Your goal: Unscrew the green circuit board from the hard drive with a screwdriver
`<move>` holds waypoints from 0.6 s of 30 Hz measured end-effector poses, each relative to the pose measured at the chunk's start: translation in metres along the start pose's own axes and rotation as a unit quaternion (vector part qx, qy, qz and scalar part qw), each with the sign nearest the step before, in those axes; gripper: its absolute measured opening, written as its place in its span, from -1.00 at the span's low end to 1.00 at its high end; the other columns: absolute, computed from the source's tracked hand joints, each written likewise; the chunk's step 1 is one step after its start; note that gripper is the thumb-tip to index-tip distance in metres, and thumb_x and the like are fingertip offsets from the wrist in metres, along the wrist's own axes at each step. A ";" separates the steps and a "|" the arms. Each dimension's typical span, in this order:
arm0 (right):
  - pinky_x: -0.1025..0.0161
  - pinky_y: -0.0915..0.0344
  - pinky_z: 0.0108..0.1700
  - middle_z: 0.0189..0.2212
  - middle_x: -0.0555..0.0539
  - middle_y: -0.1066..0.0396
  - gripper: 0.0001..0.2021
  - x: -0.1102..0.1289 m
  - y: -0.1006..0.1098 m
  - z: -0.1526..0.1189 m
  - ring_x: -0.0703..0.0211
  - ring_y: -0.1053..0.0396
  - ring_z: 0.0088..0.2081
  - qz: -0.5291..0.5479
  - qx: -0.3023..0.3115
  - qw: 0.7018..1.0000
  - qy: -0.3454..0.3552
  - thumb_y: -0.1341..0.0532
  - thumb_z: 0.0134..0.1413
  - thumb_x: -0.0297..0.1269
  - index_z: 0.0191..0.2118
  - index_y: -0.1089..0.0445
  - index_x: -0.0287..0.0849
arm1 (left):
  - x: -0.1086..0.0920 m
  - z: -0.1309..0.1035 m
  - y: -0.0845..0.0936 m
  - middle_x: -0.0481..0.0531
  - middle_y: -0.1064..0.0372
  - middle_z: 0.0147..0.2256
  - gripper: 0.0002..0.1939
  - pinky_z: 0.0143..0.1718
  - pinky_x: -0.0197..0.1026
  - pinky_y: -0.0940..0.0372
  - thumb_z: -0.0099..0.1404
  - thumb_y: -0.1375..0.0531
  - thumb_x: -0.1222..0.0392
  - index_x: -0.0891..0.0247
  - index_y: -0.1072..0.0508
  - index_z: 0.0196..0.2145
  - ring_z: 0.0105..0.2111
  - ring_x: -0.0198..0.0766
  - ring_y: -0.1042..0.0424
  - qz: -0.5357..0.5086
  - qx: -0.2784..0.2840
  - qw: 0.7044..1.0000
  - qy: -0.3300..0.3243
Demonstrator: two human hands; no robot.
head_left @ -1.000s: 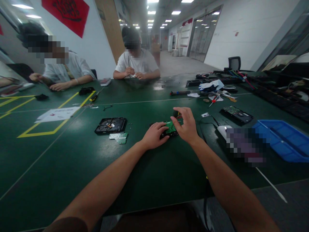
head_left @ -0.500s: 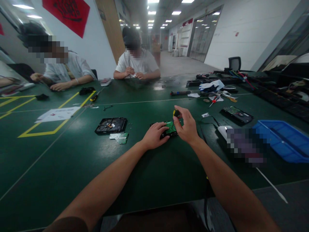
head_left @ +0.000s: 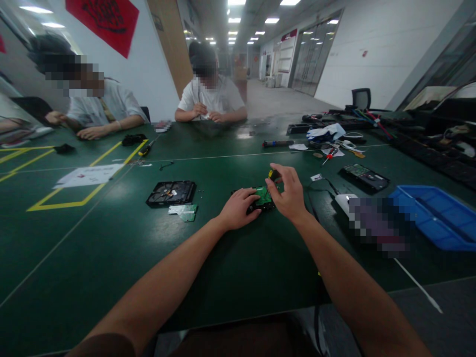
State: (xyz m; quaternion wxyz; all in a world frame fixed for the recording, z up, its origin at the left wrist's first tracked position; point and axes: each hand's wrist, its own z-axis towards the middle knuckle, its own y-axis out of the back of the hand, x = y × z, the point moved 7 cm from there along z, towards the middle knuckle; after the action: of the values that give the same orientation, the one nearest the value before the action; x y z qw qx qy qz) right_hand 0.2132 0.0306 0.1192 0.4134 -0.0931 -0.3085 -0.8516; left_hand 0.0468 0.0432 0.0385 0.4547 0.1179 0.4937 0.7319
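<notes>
A hard drive (head_left: 264, 196) with its green circuit board facing up lies on the table in front of me. My left hand (head_left: 239, 209) is closed over its left end, fingers across the top and thumb along the near edge. Between the thumb and fingers of my right hand (head_left: 290, 192) is a screwdriver (head_left: 273, 174) with a yellow and black handle. It stands nearly upright over the board; its tip is too small to make out. To the left lie an opened hard drive (head_left: 171, 193) and a loose circuit board (head_left: 183, 212).
Another hard drive (head_left: 364, 177) lies to the right, near a blue tray (head_left: 439, 218) and a partly blurred white device (head_left: 345, 202) with a cable. Farther back are a red screwdriver (head_left: 329, 156) and a dark cylindrical tool (head_left: 277, 143). Two people sit across the table (head_left: 111, 248).
The screwdriver's handle has turned and tilted slightly in my right hand, whose fingers have shifted a little. My left hand and the hard drive stay put.
</notes>
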 end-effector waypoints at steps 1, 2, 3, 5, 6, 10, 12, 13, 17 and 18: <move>-0.08 -0.52 0.04 0.03 -0.16 -0.41 -0.55 0.000 0.001 0.000 -0.01 -0.45 -0.04 -0.005 -0.003 1.000 0.001 -0.22 0.33 -0.27 0.28 -0.28 0.05 | 0.000 0.000 0.000 0.23 -0.35 0.23 -0.56 0.31 0.29 -0.23 0.39 -0.26 -0.01 0.20 -0.44 0.16 0.27 0.10 -0.33 -0.001 0.000 1.000 -0.001; -0.07 -0.52 0.02 0.03 -0.15 -0.41 -0.56 0.000 0.001 0.001 0.00 -0.46 -0.06 -0.006 -0.004 1.000 0.002 -0.22 0.33 -0.27 0.28 -0.29 0.05 | 0.000 0.000 0.000 0.23 -0.35 0.23 -0.56 0.32 0.30 -0.22 0.39 -0.26 0.00 0.19 -0.44 0.16 0.27 0.10 -0.33 -0.001 0.001 1.000 -0.001; -0.07 -0.52 0.01 0.03 -0.15 -0.42 -0.56 0.001 0.001 0.001 0.00 -0.46 -0.08 -0.004 -0.004 1.000 0.004 -0.22 0.33 -0.28 0.28 -0.29 0.06 | 0.001 0.000 -0.001 0.23 -0.34 0.23 -0.55 0.33 0.31 -0.22 0.39 -0.26 0.00 0.19 -0.44 0.16 0.27 0.10 -0.32 0.000 0.001 1.000 0.000; -0.08 -0.53 0.01 0.06 -0.14 -0.44 -0.54 0.001 0.000 0.001 -0.01 -0.47 -0.06 0.004 0.002 1.000 0.009 -0.21 0.33 -0.30 0.29 -0.27 0.07 | 0.001 0.000 -0.001 0.23 -0.35 0.23 -0.55 0.33 0.30 -0.21 0.39 -0.26 -0.01 0.19 -0.43 0.17 0.27 0.10 -0.32 0.002 0.003 1.000 0.001; -0.09 -0.53 0.02 0.08 -0.14 -0.44 -0.53 0.001 0.000 0.001 -0.02 -0.48 -0.04 0.008 0.006 1.000 0.011 -0.20 0.33 -0.31 0.30 -0.26 0.08 | 0.001 0.000 -0.002 0.23 -0.35 0.23 -0.54 0.33 0.30 -0.21 0.39 -0.26 -0.01 0.19 -0.43 0.17 0.27 0.10 -0.32 0.003 0.005 1.000 0.001; -0.12 -0.52 0.07 0.14 -0.14 -0.45 -0.53 0.003 -0.002 0.000 -0.05 -0.50 0.01 0.020 0.016 1.000 0.015 -0.17 0.34 -0.32 0.31 -0.25 0.08 | 0.002 0.000 -0.001 0.22 -0.35 0.24 -0.55 0.32 0.31 -0.22 0.39 -0.26 -0.02 0.18 -0.44 0.16 0.27 0.11 -0.32 0.001 0.006 1.000 0.004; -0.14 -0.51 0.09 0.14 -0.13 -0.45 -0.52 0.003 -0.002 0.000 -0.05 -0.50 0.04 0.024 0.019 0.999 0.012 -0.16 0.34 -0.32 0.32 -0.24 0.08 | 0.002 0.000 -0.001 0.22 -0.35 0.23 -0.55 0.32 0.32 -0.22 0.39 -0.26 -0.01 0.16 -0.44 0.17 0.27 0.12 -0.32 -0.001 0.005 1.000 0.006; -0.14 -0.51 0.10 0.14 -0.13 -0.46 -0.52 0.002 -0.003 0.000 -0.05 -0.50 0.05 0.026 0.021 0.999 0.010 -0.15 0.35 -0.32 0.33 -0.23 0.08 | 0.001 0.000 0.000 0.21 -0.35 0.23 -0.55 0.32 0.33 -0.22 0.38 -0.27 -0.01 0.16 -0.44 0.17 0.27 0.12 -0.32 -0.001 0.006 1.000 0.008; -0.14 -0.51 0.12 0.14 -0.13 -0.46 -0.50 -0.004 -0.006 -0.001 -0.04 -0.51 0.05 0.041 0.032 0.999 -0.004 -0.11 0.36 -0.33 0.35 -0.20 0.08 | 0.001 0.000 0.000 0.21 -0.35 0.23 -0.55 0.32 0.33 -0.21 0.38 -0.27 0.00 0.16 -0.43 0.17 0.28 0.12 -0.31 -0.003 0.008 1.000 0.011; -0.14 -0.51 0.11 0.15 -0.13 -0.45 -0.51 -0.005 -0.006 -0.001 -0.04 -0.50 0.05 0.045 0.033 0.998 -0.007 -0.11 0.36 -0.33 0.35 -0.19 0.08 | 0.000 0.000 0.000 0.21 -0.35 0.23 -0.54 0.32 0.33 -0.21 0.38 -0.27 0.00 0.17 -0.43 0.17 0.28 0.12 -0.31 -0.004 0.008 1.000 0.011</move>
State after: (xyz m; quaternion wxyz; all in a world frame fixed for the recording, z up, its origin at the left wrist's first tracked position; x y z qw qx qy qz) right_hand 0.2115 0.0361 0.1134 0.4520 -0.0988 -0.3352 -0.8207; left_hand 0.0467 0.0436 0.0381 0.4509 0.1114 0.5052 0.7274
